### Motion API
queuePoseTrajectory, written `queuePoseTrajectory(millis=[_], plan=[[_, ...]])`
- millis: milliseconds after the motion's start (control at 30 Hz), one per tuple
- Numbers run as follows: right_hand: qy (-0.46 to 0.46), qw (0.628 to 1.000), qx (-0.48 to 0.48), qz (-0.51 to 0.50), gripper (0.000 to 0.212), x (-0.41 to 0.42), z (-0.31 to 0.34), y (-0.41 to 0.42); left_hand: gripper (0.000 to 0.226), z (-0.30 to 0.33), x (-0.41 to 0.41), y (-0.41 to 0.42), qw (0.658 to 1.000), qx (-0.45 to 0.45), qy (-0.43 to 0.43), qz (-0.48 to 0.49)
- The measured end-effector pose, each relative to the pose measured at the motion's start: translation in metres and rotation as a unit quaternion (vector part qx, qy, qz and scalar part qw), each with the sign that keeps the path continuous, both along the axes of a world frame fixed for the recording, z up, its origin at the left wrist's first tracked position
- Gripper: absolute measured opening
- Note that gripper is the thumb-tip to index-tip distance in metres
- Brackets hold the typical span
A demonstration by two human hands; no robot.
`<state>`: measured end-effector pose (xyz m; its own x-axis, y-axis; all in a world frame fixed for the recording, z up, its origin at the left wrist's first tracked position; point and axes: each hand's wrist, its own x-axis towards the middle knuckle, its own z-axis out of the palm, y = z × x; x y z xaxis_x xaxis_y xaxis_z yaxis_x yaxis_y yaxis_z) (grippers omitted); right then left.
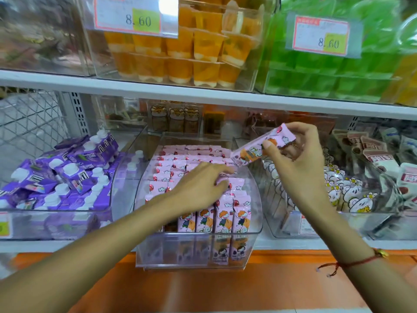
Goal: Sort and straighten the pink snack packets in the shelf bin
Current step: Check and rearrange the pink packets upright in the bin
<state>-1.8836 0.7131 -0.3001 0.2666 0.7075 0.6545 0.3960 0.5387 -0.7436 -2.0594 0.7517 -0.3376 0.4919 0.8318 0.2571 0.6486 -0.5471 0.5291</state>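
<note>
You face a white shop shelf [203,92]; the clear bin [255,224] holds upright pink packets [204,219]. Your left hand [200,188] lies spread on them; at two o'clock, your right hand [297,161] pinches a tilted packet [255,149].

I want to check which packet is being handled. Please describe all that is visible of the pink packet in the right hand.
The pink packet is a glossy, plastic-looking wrapper printed with an orange-haired cartoon figure, white clouds and a red spot. The right hand pinches its upper end, thumb on the front and fingers behind. It is tilted, lower end down-left, in the air over the bin's back right corner.
</note>
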Motion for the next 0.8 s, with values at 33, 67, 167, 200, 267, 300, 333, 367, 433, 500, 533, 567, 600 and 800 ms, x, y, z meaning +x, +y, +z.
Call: queuePoseTrajectory(millis=[33, 67, 167, 200, 267, 300, 333, 367, 433, 500, 533, 567, 600, 800], plan=[[-0.023, 1.000, -0.004, 0.004, 0.032, -0.002, -0.002, 0.002, 0.032, -0.002, 0.000, -0.002, 0.999, 0.019, 0.029, -0.005], [-0.060, 0.998, -0.010, 0.000, 0.030, -0.004, -0.003, 0.004, 0.034, -0.004, -0.001, -0.003, 0.998, 0.034, 0.051, -0.007], [-0.214, 0.976, -0.018, -0.032, 0.022, -0.006, -0.003, 0.008, 0.032, -0.005, -0.007, -0.006, 0.999, 0.025, 0.036, -0.013], [-0.261, 0.964, -0.017, -0.040, 0.022, -0.006, -0.002, 0.009, 0.029, -0.005, -0.009, -0.007, 0.999, 0.021, 0.026, -0.014], [-0.332, 0.942, -0.014, -0.048, 0.025, -0.007, 0.000, 0.011, 0.025, -0.006, -0.009, -0.008, 1.000, 0.020, 0.013, -0.006], [-0.360, 0.932, -0.013, -0.048, 0.027, -0.009, 0.000, 0.012, 0.023, -0.006, -0.009, -0.009, 1.000, 0.019, 0.006, 0.002], [-0.387, 0.921, -0.016, -0.048, 0.027, -0.010, 0.001, 0.013, 0.022, -0.007, -0.008, -0.010, 1.000, 0.021, 0.000, 0.013], [-0.412, 0.910, -0.028, -0.046, 0.027, -0.011, 0.001, 0.014, 0.021, -0.007, -0.007, -0.011, 0.999, 0.024, -0.007, 0.023], [-0.456, 0.886, -0.073, -0.043, 0.027, -0.012, -0.002, 0.018, 0.020, -0.006, -0.005, -0.012, 0.999, 0.029, -0.015, 0.037], [-0.490, 0.862, -0.124, -0.046, 0.025, -0.012, -0.004, 0.025, 0.020, -0.005, -0.003, -0.012, 0.998, 0.034, -0.012, 0.047], [-0.492, 0.858, -0.142, -0.046, 0.024, -0.011, -0.004, 0.027, 0.019, -0.005, -0.002, -0.012, 0.998, 0.034, -0.013, 0.052], [-0.483, 0.861, -0.152, -0.044, 0.025, -0.010, -0.005, 0.028, 0.019, -0.005, -0.001, -0.011, 0.998, 0.032, -0.016, 0.058], [-0.467, 0.869, -0.156, -0.043, 0.027, -0.008, -0.005, 0.028, 0.018, -0.006, 0.000, -0.011, 0.997, 0.027, -0.020, 0.063], [-0.337, 0.924, -0.175, -0.039, 0.020, 0.005, -0.015, 0.005, 0.007, -0.005, 0.008, -0.007, 0.995, 0.013, -0.069, 0.074]])
